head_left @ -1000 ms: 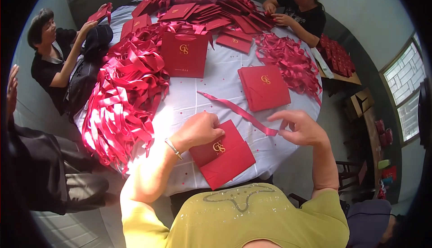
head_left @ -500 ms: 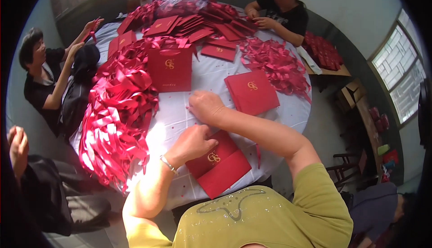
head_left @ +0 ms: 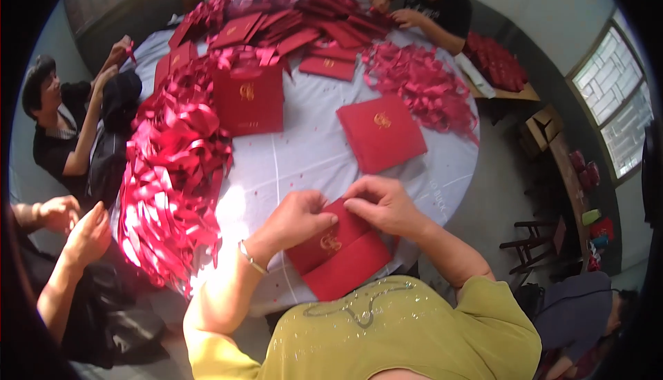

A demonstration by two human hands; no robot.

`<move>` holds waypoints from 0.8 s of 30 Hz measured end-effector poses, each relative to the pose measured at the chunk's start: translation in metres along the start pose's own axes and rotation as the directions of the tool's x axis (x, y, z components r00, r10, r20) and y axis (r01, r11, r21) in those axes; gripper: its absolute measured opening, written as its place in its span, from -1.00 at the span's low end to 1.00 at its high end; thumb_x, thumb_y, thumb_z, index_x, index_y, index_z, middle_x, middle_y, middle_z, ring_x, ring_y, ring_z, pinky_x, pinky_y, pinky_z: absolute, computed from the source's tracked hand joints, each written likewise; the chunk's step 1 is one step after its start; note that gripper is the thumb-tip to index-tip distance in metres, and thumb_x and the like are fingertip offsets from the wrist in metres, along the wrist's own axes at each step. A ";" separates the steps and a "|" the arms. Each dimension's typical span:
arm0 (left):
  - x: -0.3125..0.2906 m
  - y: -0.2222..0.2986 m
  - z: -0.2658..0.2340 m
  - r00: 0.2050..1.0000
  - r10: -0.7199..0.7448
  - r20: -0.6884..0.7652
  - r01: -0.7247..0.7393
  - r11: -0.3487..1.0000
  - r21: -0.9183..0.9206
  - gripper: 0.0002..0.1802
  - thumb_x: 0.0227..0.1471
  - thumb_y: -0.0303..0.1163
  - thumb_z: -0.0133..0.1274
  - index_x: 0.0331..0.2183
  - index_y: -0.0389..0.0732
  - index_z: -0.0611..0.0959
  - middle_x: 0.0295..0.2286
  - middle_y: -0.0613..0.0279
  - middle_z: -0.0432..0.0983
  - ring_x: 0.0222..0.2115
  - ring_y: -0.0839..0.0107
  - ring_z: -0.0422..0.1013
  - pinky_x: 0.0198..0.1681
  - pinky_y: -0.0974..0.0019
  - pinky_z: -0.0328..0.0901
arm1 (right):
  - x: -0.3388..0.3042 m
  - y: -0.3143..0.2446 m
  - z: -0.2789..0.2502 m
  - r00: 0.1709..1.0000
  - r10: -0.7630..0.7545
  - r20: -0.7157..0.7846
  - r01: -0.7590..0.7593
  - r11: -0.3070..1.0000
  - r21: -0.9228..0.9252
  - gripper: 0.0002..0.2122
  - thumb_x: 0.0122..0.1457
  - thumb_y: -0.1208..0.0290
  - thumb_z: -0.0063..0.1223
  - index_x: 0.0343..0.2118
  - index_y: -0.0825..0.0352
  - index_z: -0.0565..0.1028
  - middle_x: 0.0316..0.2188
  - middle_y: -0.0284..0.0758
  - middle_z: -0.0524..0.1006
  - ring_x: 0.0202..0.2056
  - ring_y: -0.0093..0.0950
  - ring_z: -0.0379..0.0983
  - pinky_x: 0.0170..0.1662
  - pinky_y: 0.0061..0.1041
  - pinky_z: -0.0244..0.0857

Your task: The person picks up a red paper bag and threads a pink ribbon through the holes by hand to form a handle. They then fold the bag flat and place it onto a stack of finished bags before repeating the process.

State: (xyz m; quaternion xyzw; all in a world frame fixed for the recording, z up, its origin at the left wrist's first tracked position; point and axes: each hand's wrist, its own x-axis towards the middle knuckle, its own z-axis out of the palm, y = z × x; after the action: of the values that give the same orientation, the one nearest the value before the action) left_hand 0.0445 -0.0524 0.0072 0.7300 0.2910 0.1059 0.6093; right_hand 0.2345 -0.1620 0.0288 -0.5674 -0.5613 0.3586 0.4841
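A flat red paper gift bag (head_left: 345, 269) with a gold emblem lies at the table's near edge, its lower part folded across. My left hand (head_left: 298, 220) grips its upper left edge, thumb on top. At the bag's upper edge my right hand (head_left: 384, 204) is closed in a pinch, close to the left fingertips; whatever it pinches is hidden. Just beyond, to the right, sits a neat stack of red bags (head_left: 382, 133). Another red bag (head_left: 248, 102) lies farther off to the left, beside a big heap of red ribbons (head_left: 176, 180).
A second ribbon heap (head_left: 418, 83) lies at the right on the white tablecloth (head_left: 259, 166). Many red bags (head_left: 290, 31) pile up at the far side. Co-workers sit at the left and far right. A wooden chair (head_left: 533, 245) stands right of the table.
My right hand has come back from the middle of the table to the bag's upper edge, beside my left hand. The left hand stays on the bag.
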 end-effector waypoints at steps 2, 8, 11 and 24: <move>0.002 0.008 0.001 0.994 -0.050 0.095 0.067 0.981 -0.181 -0.84 0.00 -0.47 0.18 -0.34 -0.33 0.63 -0.47 0.27 0.60 -0.42 0.60 0.48 -0.37 0.45 0.38 | -0.010 0.000 -0.003 0.994 0.095 -0.051 -0.084 0.979 0.186 -0.94 0.14 0.56 0.15 -0.32 0.40 0.54 -0.43 -0.46 0.55 -0.39 -0.73 0.44 -0.33 -0.70 0.35; 0.004 0.012 -0.003 0.973 -0.100 0.208 0.184 0.880 -0.439 -0.80 0.07 -0.56 0.10 -0.20 -0.37 0.61 -0.35 0.22 0.61 -0.36 0.55 0.50 -0.26 0.48 0.40 | -0.011 0.007 -0.004 0.991 0.074 -0.114 -0.044 0.968 0.247 -0.93 0.12 0.60 0.16 -0.33 0.41 0.55 -0.45 -0.44 0.56 -0.41 -0.71 0.46 -0.33 -0.67 0.38; 0.005 0.010 -0.004 0.964 -0.127 0.232 0.219 0.875 -0.431 -0.77 0.09 -0.57 0.06 -0.17 -0.37 0.60 -0.32 0.21 0.60 -0.33 0.54 0.50 -0.21 0.47 0.40 | -0.010 0.003 -0.004 0.986 -0.100 -0.136 0.097 0.995 -0.033 -0.93 0.07 0.62 0.19 -0.36 0.41 0.56 -0.47 -0.39 0.57 -0.43 -0.67 0.48 -0.35 -0.64 0.37; -0.001 0.013 -0.003 0.980 -0.114 0.162 0.163 0.930 -0.329 -0.77 0.13 -0.54 -0.04 -0.18 -0.37 0.62 -0.36 0.26 0.59 -0.34 0.57 0.46 -0.22 0.45 0.37 | -0.005 0.000 0.003 0.865 -0.494 0.093 0.481 0.761 -0.435 -0.81 -0.15 0.72 0.21 -0.42 0.36 0.54 -0.50 -0.27 0.54 -0.49 -0.33 0.48 -0.46 -0.44 0.33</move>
State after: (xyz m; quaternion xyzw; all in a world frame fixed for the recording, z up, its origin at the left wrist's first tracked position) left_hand 0.0461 -0.0517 0.0202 0.5969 0.2754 0.0597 0.7512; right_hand 0.2309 -0.1670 0.0272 -0.5017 -0.7492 0.0751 0.4258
